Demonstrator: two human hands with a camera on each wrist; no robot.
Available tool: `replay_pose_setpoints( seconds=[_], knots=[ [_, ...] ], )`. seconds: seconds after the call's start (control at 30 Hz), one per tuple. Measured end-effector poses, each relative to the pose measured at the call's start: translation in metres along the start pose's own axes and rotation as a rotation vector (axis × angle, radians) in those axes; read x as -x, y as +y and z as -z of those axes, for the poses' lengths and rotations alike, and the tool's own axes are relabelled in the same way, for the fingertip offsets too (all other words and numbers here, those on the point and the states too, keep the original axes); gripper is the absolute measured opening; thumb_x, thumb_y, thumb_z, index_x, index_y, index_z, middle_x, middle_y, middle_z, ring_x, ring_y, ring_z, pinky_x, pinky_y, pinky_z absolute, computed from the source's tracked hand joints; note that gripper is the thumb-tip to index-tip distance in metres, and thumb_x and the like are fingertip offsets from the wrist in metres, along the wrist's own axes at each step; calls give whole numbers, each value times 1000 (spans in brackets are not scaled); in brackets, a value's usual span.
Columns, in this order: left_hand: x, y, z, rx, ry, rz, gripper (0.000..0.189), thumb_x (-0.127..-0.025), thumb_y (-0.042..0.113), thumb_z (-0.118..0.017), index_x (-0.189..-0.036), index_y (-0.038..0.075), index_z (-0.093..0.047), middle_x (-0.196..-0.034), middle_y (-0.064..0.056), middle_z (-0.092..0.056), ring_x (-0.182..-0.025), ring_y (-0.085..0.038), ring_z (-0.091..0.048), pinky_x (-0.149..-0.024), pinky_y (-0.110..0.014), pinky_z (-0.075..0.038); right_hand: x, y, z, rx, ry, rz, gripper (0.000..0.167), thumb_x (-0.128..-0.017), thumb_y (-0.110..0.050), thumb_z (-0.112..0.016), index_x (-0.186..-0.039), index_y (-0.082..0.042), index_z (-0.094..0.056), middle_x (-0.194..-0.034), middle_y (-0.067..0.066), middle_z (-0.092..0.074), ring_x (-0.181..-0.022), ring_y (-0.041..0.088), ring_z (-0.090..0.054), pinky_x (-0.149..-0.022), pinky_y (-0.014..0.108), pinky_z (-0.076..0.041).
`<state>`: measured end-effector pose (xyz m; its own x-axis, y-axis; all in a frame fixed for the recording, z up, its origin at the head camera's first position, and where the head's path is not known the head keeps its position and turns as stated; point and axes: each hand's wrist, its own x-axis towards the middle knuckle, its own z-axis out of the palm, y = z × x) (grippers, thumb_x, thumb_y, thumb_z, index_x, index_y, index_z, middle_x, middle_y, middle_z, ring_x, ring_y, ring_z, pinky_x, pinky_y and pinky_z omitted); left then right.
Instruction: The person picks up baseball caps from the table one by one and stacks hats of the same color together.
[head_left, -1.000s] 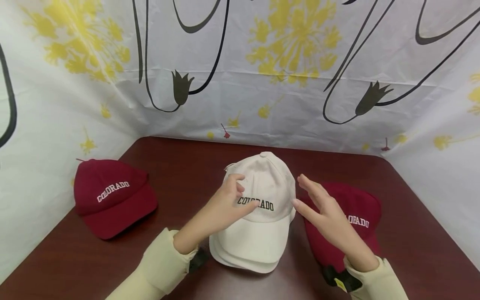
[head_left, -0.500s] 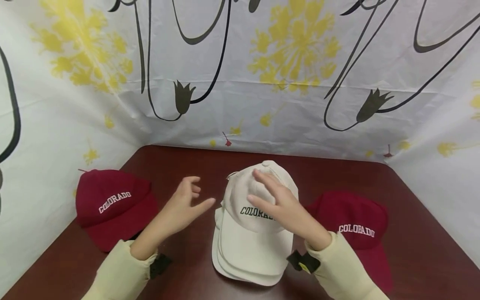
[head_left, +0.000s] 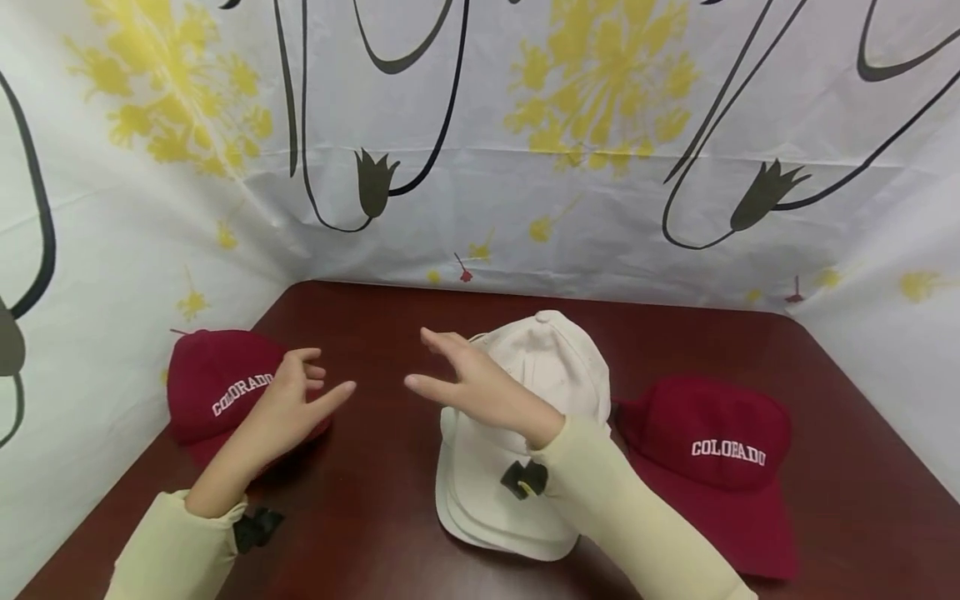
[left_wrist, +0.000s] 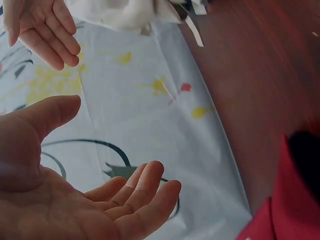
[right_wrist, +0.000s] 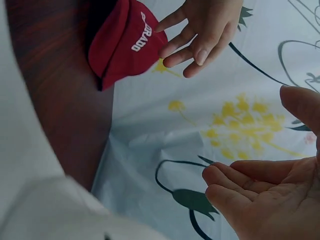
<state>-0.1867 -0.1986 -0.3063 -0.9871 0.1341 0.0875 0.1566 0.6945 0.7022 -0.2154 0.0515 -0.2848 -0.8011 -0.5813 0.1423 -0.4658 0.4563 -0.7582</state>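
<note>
In the head view my left hand hovers in front of the left red baseball cap, overlapping its right side, with relaxed fingers and nothing in them. My right hand is raised over the left part of the stacked white baseball caps, palm turned toward the left hand, also holding nothing. It hides the lettering on the top white cap. The left wrist view shows the left fingers relaxed and the palm bare. Relaxed fingers of the right hand show in the right wrist view.
A second red baseball cap with white COLORADO lettering lies right of the white stack. All the caps rest on a dark reddish-brown table. Patterned white cloth hangs around its back and sides.
Both hands have moved left: the left hand from the white caps to the left red cap, the right hand from beside the right red cap across the white stack. The caps stay in place.
</note>
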Motion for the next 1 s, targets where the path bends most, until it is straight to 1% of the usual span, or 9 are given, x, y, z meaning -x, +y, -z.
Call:
replay_pose_setpoints(
  seconds=[0.07, 0.2, 0.33, 0.43, 0.57, 0.7, 0.87, 0.93, 1.0],
  knots=[
    [0, -4, 5, 2, 0, 16, 76, -89, 36, -57, -135, -10, -17, -121, -29, -38, -111, -43, -43, -90, -54, -37, -10, -2, -4, -8, -14, 0, 67, -90, -36, -57, -143, -7, -28, -142, 6, -34, -127, 15, -35, -100, 34, -31],
    [3, -14, 13, 4, 2, 57, 79, -89, 38, -58, -135, -9, -16, -122, -29, -37, -112, -43, -42, -90, -55, -38, -26, -6, -14, -18, -48, -17, 66, -90, -35, -57, -142, -6, -30, -140, 7, -38, -127, 16, -36, -101, 32, -30],
    [11, -27, 14, 12, 11, 98, 80, -88, 37, -59, -135, -10, -15, -123, -31, -37, -112, -44, -42, -89, -55, -38, -41, -9, -30, 7, -88, -18, 65, -90, -36, -56, -141, -4, -33, -138, 9, -41, -125, 17, -38, -101, 30, -31],
    [17, -37, 14, 22, 33, 107, 77, -88, 34, -59, -134, -12, -17, -122, -32, -38, -110, -45, -44, -88, -54, -38, -53, -11, -44, 27, -115, -13, 66, -90, -38, -56, -140, -2, -34, -137, 10, -42, -124, 17, -40, -99, 28, -32],
    [24, -50, 18, 7, 75, 126, 74, -88, 31, -60, -132, -13, -19, -118, -33, -39, -106, -46, -48, -87, -53, -40, -74, -15, -63, 9, -149, -10, 65, -90, -37, -56, -139, -1, -35, -137, 10, -43, -124, 16, -41, -98, 25, -34],
    [32, -65, 25, -13, 86, 197, 76, -89, 35, -58, -131, -15, -17, -115, -34, -40, -106, -48, -47, -86, -53, -41, -92, -22, -85, -6, -184, -19, 65, -89, -38, -56, -139, 0, -36, -137, 11, -43, -124, 16, -41, -97, 25, -34],
    [44, -81, 33, -5, 53, 294, 79, -90, 37, -56, -130, -18, -15, -115, -36, -41, -107, -47, -48, -85, -51, -42, -100, -25, -110, 9, -222, -58, 67, -88, -39, -58, -138, 0, -37, -138, 8, -42, -124, 14, -40, -97, 26, -35],
    [48, -86, 35, -6, 47, 321, 79, -90, 37, -55, -130, -18, -15, -114, -36, -41, -106, -46, -48, -85, -50, -42, -103, -24, -116, 3, -227, -57, 63, -87, -38, -60, -136, -1, -41, -134, 7, -47, -119, 13, -45, -94, 25, -37],
    [51, -92, 37, -17, 51, 338, 79, -90, 37, -55, -128, -19, -15, -113, -37, -42, -105, -46, -48, -84, -50, -43, -107, -22, -121, -10, -222, -37, 58, -87, -35, -61, -132, -2, -46, -125, 6, -55, -109, 10, -52, -88, 23, -41]
  ],
)
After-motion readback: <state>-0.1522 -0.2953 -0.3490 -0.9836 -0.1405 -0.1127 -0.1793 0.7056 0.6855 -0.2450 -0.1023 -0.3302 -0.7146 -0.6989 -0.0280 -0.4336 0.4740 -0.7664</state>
